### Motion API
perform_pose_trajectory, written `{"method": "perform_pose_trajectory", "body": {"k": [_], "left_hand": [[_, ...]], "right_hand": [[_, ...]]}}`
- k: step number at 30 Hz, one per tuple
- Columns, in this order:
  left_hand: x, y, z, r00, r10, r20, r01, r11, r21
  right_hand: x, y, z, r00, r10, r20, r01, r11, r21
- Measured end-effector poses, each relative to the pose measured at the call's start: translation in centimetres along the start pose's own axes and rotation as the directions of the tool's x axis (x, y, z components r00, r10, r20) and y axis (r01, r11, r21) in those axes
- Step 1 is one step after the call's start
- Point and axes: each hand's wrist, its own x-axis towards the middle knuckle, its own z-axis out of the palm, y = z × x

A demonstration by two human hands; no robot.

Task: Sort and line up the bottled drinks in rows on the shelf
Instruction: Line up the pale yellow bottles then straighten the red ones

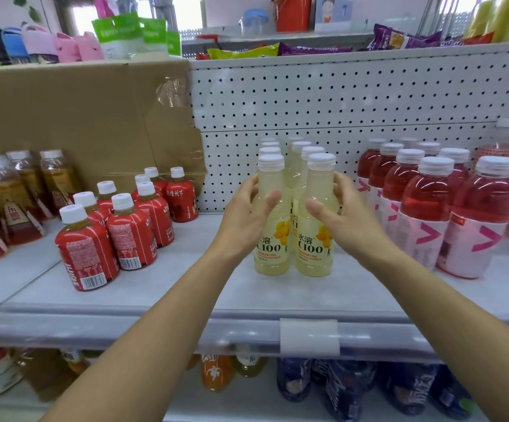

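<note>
Two rows of pale yellow C100 bottles with white caps stand in the middle of the grey shelf [155,287]. My left hand [247,214] wraps the front-left yellow bottle [273,254] at its shoulder. The front-right yellow bottle [315,257] is gripped the same way by my right hand [343,214]. Both front bottles stand upright on the shelf, side by side and touching. Behind them several more yellow bottles [300,150] line up toward the pegboard.
Small red-labelled tea bottles [131,236] stand in loose rows at left, amber bottles [18,190] beyond them against cardboard [79,117]. Pink-red drink bottles [423,208] fill the right. A white pegboard [338,95] backs the shelf. Dark bottles [347,388] sit on the shelf below.
</note>
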Motion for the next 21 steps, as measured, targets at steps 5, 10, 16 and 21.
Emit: {"method": "perform_pose_trajectory", "body": {"k": [5,10,16,21], "left_hand": [[-4.8,-1.3,-1.4,0.999,0.044,-0.009,-0.042,0.990,0.136],[-8.8,-3.5,-5.8,0.998,0.053,0.045,-0.064,0.955,0.290],[-9.0,-5.7,-14.2,0.956,0.285,-0.068,-0.223,0.860,0.459],[-5.6,-7.8,-23.3,0.869,0.417,-0.268,-0.148,0.734,0.662]], "right_hand": [[-4.7,0.2,1.4,0.881,-0.436,-0.186,0.360,0.871,-0.336],[-7.4,-0.6,5.4,0.845,-0.534,0.031,0.526,0.818,-0.235],[-5.4,-2.6,13.5,0.893,-0.370,0.257,0.408,0.905,-0.117],[-1.5,-6.5,21.7,0.922,-0.313,0.228,0.345,0.932,-0.116]]}}
